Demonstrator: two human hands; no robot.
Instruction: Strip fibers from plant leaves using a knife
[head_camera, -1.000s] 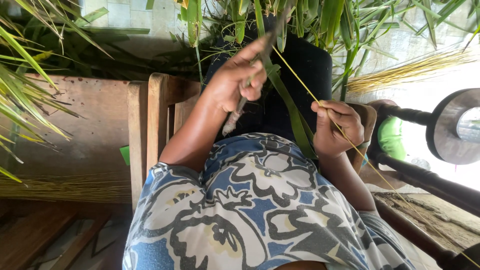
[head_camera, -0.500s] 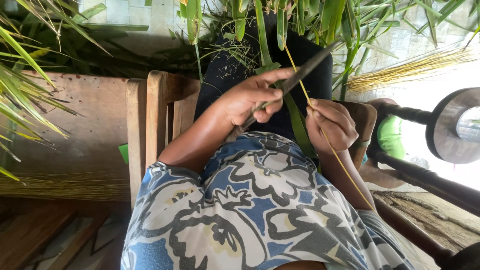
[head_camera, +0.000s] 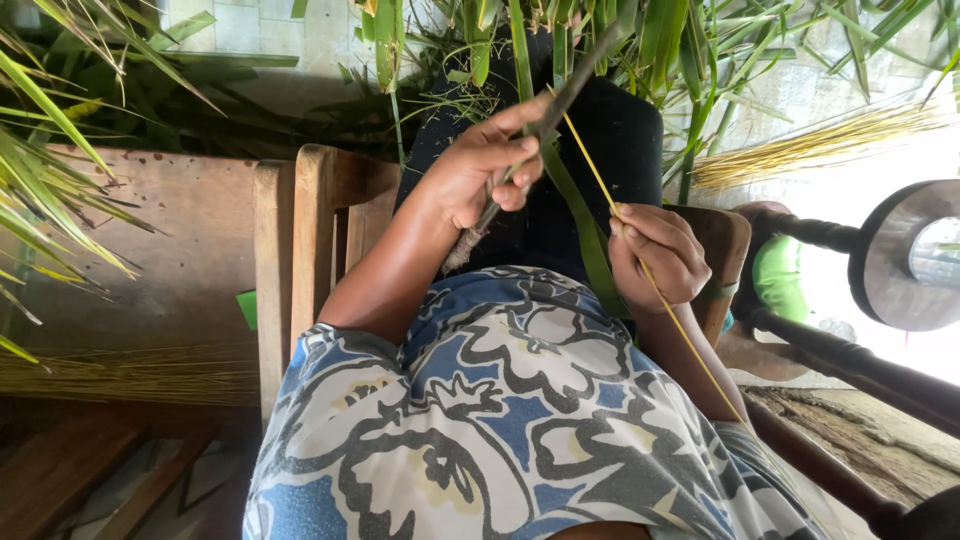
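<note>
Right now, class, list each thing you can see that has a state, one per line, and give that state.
Left hand: closed in a grip round the knife, raised.
Knife: held slanted, blade against the leaf.
Right hand: pinching the yellow midrib.
Yellow midrib: stripped bare, taut, running down past the right hand.
Green leaf blade: partly peeled away, hanging between the hands.
Bundle of stripped midribs: lying flat, loose.
Wooden chair: upright beside the person.

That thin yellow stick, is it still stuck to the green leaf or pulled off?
Partly off. The thin yellow stick runs bare through the right hand, while the green leaf strip hangs beside it; they meet near the knife.
</note>
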